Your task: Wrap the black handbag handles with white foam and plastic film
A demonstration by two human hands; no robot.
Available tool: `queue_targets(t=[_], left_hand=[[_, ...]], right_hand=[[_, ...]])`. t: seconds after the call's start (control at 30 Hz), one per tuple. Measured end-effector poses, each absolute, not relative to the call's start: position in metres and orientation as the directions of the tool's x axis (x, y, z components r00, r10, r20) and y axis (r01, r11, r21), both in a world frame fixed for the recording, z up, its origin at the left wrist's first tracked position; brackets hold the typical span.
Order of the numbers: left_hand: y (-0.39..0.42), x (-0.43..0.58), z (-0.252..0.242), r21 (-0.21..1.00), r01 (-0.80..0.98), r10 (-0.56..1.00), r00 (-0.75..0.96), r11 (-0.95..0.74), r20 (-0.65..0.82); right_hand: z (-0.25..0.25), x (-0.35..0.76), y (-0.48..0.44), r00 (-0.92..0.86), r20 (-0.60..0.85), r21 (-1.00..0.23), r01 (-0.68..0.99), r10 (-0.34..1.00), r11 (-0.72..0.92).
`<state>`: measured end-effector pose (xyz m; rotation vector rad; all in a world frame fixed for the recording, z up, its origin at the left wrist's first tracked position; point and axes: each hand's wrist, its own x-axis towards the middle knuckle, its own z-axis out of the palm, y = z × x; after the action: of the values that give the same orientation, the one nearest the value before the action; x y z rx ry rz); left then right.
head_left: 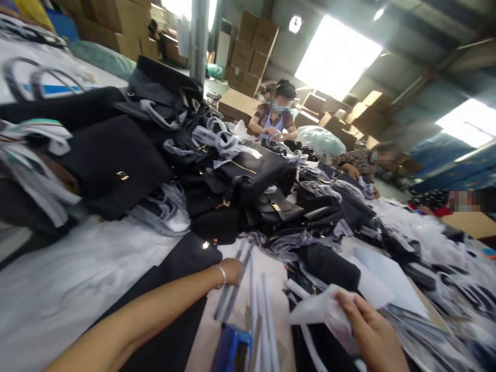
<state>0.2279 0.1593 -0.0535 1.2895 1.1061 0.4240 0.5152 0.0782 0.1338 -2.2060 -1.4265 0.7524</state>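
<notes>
Handbags [248, 175] in black lie heaped across the middle of the desk [70, 289] in the head view. Many have handles already bound in pale wrap, so a good share looks dealt with, though the heap runs on to the far right with no sorted end in sight.

Left hand [231, 270], a bangle at its wrist, rests on grey strips [231, 297] just beside a flat black bag [186, 258]. Its fingers are turned away, so I cannot tell whether they grip.

Right hand [372, 330], near right, has its fingers closed on a crumpled white sheet [321, 309], not yet put on any bag.

White rods [263, 315] and a blue thing [232, 351] lie between the hands.

Far off, another person [276, 116] and a second [368, 160] work at the same heap, before stacked cartons [251, 44].
</notes>
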Motion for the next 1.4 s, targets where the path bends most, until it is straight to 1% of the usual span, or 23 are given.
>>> queue_targets(t=[0.07,0.13,0.2,0.23,0.27,0.3,0.33,0.37,0.4,0.43,0.57,0.67,0.73,0.8,0.87,0.93,0.97,1.03,1.1,1.17,1.2,1.3,1.4], left_hand=[[0.147,0.206,-0.032,0.901,0.263,0.795,0.427,0.346,-0.430],[0.123,0.185,-0.008,0.901,0.188,0.789,0.436,0.392,-0.434],[0.093,0.166,0.011,0.884,0.068,0.751,0.499,0.463,-0.432],[0.079,0.157,0.017,0.846,-0.042,0.721,0.547,0.531,-0.425],[0.066,0.148,0.020,0.731,-0.221,0.684,0.593,0.646,-0.424],[0.055,0.140,0.022,0.599,-0.342,0.655,0.613,0.724,-0.442],[0.046,0.132,0.021,0.463,-0.432,0.628,0.615,0.774,-0.476],[0.040,0.124,0.018,0.360,-0.490,0.607,0.600,0.794,-0.522],[0.036,0.117,0.015,0.314,-0.515,0.592,0.569,0.797,-0.571],[0.033,0.111,0.011,0.302,-0.526,0.585,0.535,0.796,-0.610],[0.026,0.091,0.000,0.351,-0.524,0.603,0.451,0.776,-0.658],[0.015,0.087,0.000,0.386,-0.500,0.607,0.418,0.775,-0.676],[0.007,0.086,0.003,0.414,-0.472,0.609,0.407,0.778,-0.680],[-0.003,0.082,0.009,0.442,-0.426,0.605,0.421,0.790,-0.676],[-0.010,0.077,0.016,0.464,-0.360,0.587,0.458,0.809,-0.668],[-0.015,0.068,0.022,0.465,-0.272,0.536,0.508,0.842,-0.674],[-0.016,0.064,0.024,0.461,-0.220,0.502,0.532,0.860,-0.682],[-0.014,0.054,0.027,0.473,-0.106,0.442,0.573,0.875,-0.690],[-0.010,0.043,0.029,0.508,-0.015,0.412,0.607,0.861,-0.679],[-0.005,0.029,0.030,0.543,0.043,0.395,0.637,0.839,-0.661],[-0.003,0.021,0.030,0.553,0.064,0.385,0.650,0.831,-0.655],[-0.001,-0.003,0.028,0.577,0.106,0.375,0.662,0.810,-0.649],[0.000,-0.020,0.023,0.587,0.118,0.382,0.654,0.801,-0.653]], right_hand=[[0.119,0.469,0.072,0.279,-0.216,-0.585,0.730,0.936,-0.353],[0.101,0.419,0.063,0.203,-0.202,-0.590,0.755,0.958,-0.285],[0.082,0.365,0.052,0.131,-0.191,-0.600,0.769,0.973,-0.221],[0.073,0.338,0.046,0.102,-0.181,-0.607,0.771,0.978,-0.192],[0.064,0.312,0.040,0.050,-0.190,-0.620,0.769,0.981,-0.159],[0.056,0.288,0.034,-0.020,-0.209,-0.650,0.749,0.978,-0.124],[0.049,0.268,0.028,-0.061,-0.216,-0.683,0.723,0.974,-0.106],[0.043,0.251,0.021,-0.118,-0.222,-0.710,0.700,0.968,-0.078],[0.037,0.238,0.014,-0.170,-0.234,-0.726,0.685,0.957,-0.056],[0.032,0.229,0.007,-0.221,-0.252,-0.744,0.667,0.942,-0.043],[0.017,0.221,-0.023,-0.391,-0.382,-0.796,0.600,0.838,-0.083],[0.010,0.234,-0.041,-0.461,-0.461,-0.805,0.577,0.759,-0.138],[0.009,0.252,-0.046,-0.470,-0.485,-0.808,0.564,0.737,-0.172],[0.014,0.276,-0.042,-0.429,-0.474,-0.797,0.579,0.769,-0.169],[0.023,0.300,-0.029,-0.342,-0.378,-0.760,0.645,0.860,-0.077],[0.036,0.313,-0.010,-0.378,-0.233,-0.710,0.696,0.896,0.109],[0.044,0.313,0.000,-0.442,-0.201,-0.695,0.693,0.874,0.191],[0.062,0.303,0.018,-0.612,-0.217,-0.710,0.634,0.760,0.307],[0.080,0.283,0.030,-0.741,-0.288,-0.757,0.564,0.606,0.330],[0.093,0.264,0.035,-0.776,-0.373,-0.784,0.557,0.509,0.274],[0.095,0.256,0.034,-0.758,-0.417,-0.782,0.581,0.501,0.228],[0.088,0.244,0.023,-0.642,-0.525,-0.741,0.667,0.559,0.070],[0.068,0.240,0.012,-0.575,-0.534,-0.760,0.647,0.620,-0.054]])
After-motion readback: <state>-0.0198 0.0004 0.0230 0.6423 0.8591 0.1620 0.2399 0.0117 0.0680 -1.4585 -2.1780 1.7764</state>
